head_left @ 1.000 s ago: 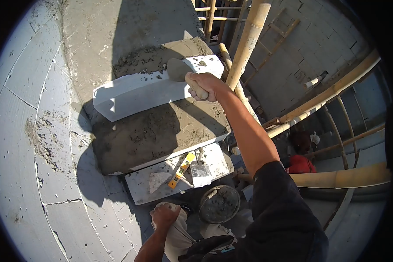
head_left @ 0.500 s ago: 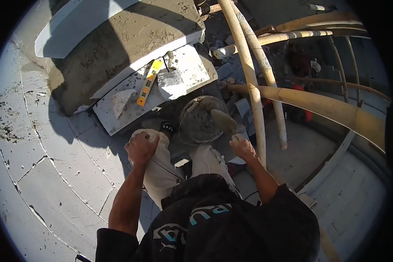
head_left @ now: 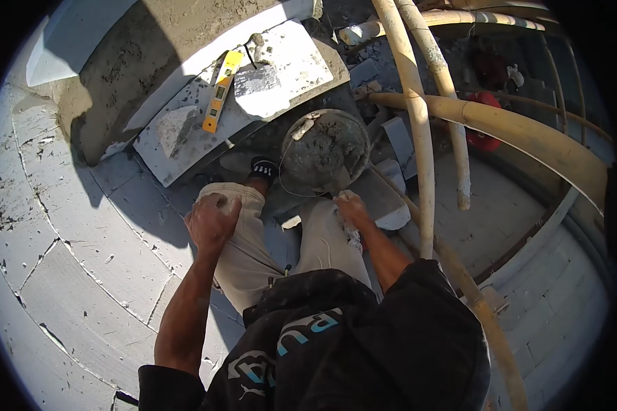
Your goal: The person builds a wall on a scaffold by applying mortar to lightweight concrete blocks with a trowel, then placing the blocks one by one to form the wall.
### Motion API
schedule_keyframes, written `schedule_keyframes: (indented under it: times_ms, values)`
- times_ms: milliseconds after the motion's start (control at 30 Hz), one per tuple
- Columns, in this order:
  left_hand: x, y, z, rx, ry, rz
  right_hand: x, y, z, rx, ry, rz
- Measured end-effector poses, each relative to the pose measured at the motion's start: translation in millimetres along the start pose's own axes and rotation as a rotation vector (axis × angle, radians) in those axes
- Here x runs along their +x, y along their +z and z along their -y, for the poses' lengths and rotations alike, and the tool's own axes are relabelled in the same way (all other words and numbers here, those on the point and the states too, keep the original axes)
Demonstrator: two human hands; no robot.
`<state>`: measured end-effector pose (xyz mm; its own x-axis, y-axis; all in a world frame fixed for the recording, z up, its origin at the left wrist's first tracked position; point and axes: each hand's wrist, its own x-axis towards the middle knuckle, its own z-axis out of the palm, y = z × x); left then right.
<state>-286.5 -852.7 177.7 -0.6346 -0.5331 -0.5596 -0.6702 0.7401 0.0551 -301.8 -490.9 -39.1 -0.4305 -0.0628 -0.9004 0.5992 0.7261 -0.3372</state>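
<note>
My left hand (head_left: 212, 220) rests on my left knee, thumb apart from the bent fingers, with nothing seen in it. Around the trowel's handle end, my right hand (head_left: 352, 207) is closed, in front of my right knee. The trowel blade (head_left: 337, 182) points into the near rim of a bucket (head_left: 285, 159) and is mostly hidden. Grey wet mortar (head_left: 329, 147) fills the bucket, whose thin wire handle hangs down on the near side. Beyond my left hand, a yellow spirit level (head_left: 221, 92) lies on a pale block (head_left: 295, 58), beside a broken chunk (head_left: 177, 130).
Bamboo poles (head_left: 411, 103) stand and cross on the right. A red round object (head_left: 483, 123) is behind them. Mortar-covered masonry (head_left: 130, 75) rises at the upper left. Pale jointed blocks (head_left: 82, 274) lie to my left. Block pieces (head_left: 399, 144) sit right of the bucket.
My right hand has moved left and nearer the bucket, and the trowel blade has dropped from beside the rim to the mortar's near edge. My left hand stays on the knee.
</note>
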Motion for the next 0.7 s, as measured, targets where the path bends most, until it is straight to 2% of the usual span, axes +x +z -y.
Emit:
schedule_keyframes:
  times_ms: [100,200,300,400,500,600,700]
  values:
    - [-3.5,2.1,0.3,-0.035,0.024,-0.018,16.6,10.2,64.4,0.408,0.179,0.191]
    - [-5.9,6.8,-0.2,-0.028,0.052,-0.057,22.7,21.7,73.0,0.504,0.151,0.128]
    - [-6.3,5.2,-1.0,-0.005,0.019,-0.017,-1.8,5.8,42.3,0.416,0.065,0.146]
    - [-5.5,3.0,-5.3,-0.010,0.023,-0.003,-16.9,-15.0,29.0,0.195,-0.153,0.041]
    - [-5.2,0.4,-8.5,-0.049,0.024,-0.020,-37.6,-46.7,42.2,0.109,-0.125,0.126]
    - [-4.1,-5.4,-14.0,-0.031,-0.011,-0.021,-58.2,-69.2,54.1,-0.004,-0.261,0.060]
    - [-3.6,-17.5,-18.8,-0.048,-0.062,0.043,-103.9,-100.2,95.2,0.001,-0.124,0.118]
